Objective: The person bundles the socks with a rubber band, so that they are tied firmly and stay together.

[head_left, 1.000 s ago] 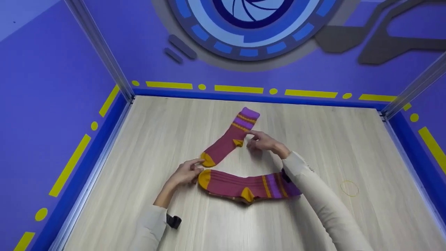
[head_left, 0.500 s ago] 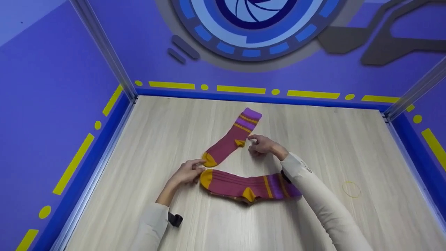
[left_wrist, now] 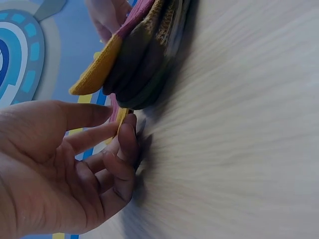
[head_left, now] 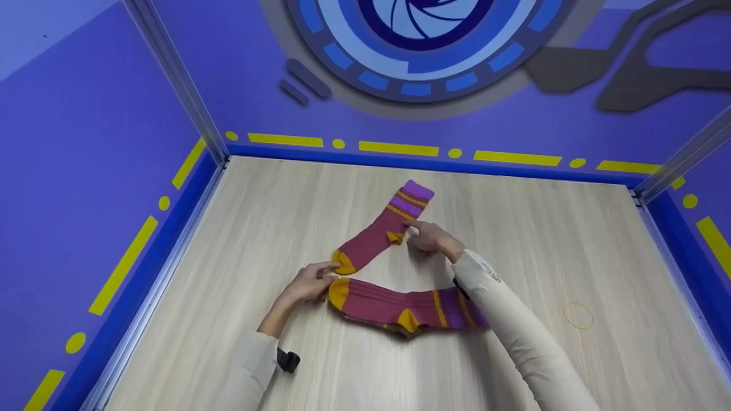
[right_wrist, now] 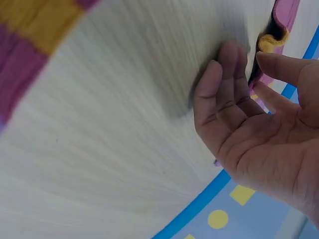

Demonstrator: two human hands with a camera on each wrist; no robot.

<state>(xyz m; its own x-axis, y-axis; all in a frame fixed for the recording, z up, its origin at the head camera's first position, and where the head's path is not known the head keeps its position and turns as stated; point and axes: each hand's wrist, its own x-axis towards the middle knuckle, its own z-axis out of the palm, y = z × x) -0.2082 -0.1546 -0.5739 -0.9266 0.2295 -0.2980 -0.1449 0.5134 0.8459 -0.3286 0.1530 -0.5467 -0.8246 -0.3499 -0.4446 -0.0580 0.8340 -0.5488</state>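
The toe of the upper sock (head_left: 372, 240) is touched by the extended index finger of the left hand (head_left: 308, 283); its other fingers are partly bent, and no firm grip can be made out. By the right hand (head_left: 432, 238), loosely curled and gripping nothing, the same sock is touched near the heel with the index fingertip. Nearer the person, the cuff of the lower sock (head_left: 380, 301) is partly hidden by the right sleeve (head_left: 514, 325); dark layers beneath (left_wrist: 142, 72) are only blurrily shown.
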